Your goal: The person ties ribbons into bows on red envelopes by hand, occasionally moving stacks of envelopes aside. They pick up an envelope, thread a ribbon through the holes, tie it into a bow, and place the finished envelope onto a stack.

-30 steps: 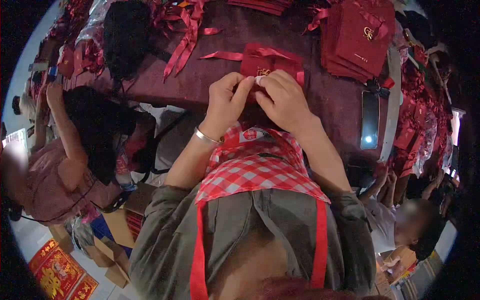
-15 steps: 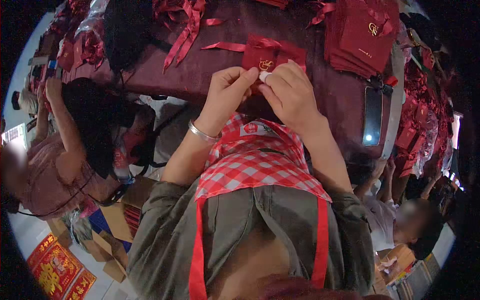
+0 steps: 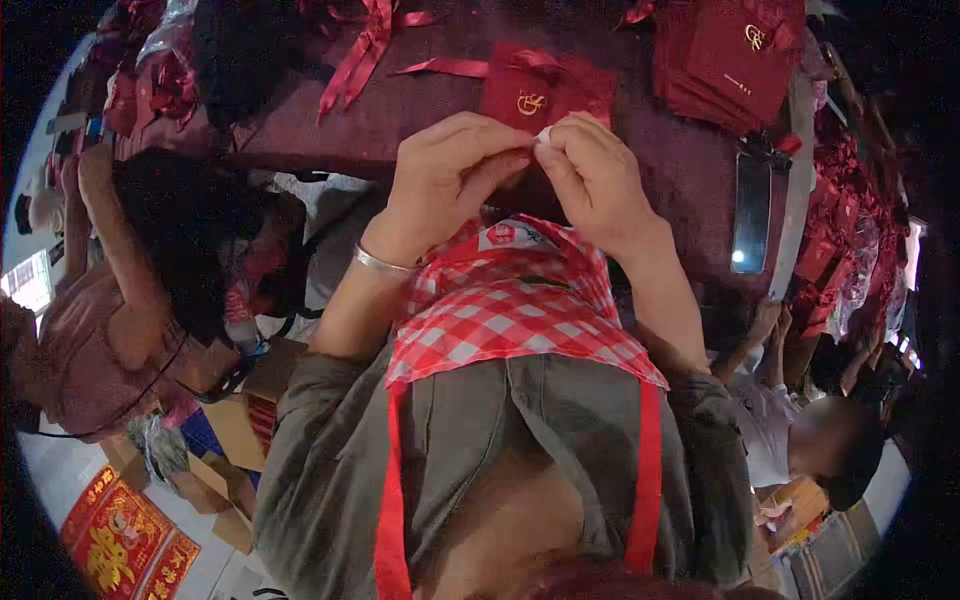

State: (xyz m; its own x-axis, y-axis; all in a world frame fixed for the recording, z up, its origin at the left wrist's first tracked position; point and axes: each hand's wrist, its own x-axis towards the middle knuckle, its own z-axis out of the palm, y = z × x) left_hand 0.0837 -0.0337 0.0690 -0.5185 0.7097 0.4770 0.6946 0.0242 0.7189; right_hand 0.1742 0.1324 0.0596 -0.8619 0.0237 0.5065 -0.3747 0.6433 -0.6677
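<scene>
Dark red cloth (image 3: 420, 45) covers the table, and it's pretty crowded. Loose shiny red ribbons (image 3: 350, 75) trail at the upper left beside a black bulky shape (image 3: 240, 65), a stack of red bags (image 3: 725, 70) sits to the right, and a black phone with a bright light spot (image 3: 752, 212) lies nearer me on that side. Other people work at both sides, well apart from my hands.

As for what's in the way, my hands cover the near edge of the flat red bag with a gold logo (image 3: 550, 85); its logo is visible just beyond my fingertips, and a red ribbon strip (image 3: 445, 67) runs off its left side. Left hand (image 3: 440, 175) and right hand (image 3: 605, 185) nearly meet there, thumbs close to fingers. Can't tell if either's clamped on the bag. Small white bit (image 3: 543, 135) shows at the right fingertips, maybe worn, maybe held.
</scene>
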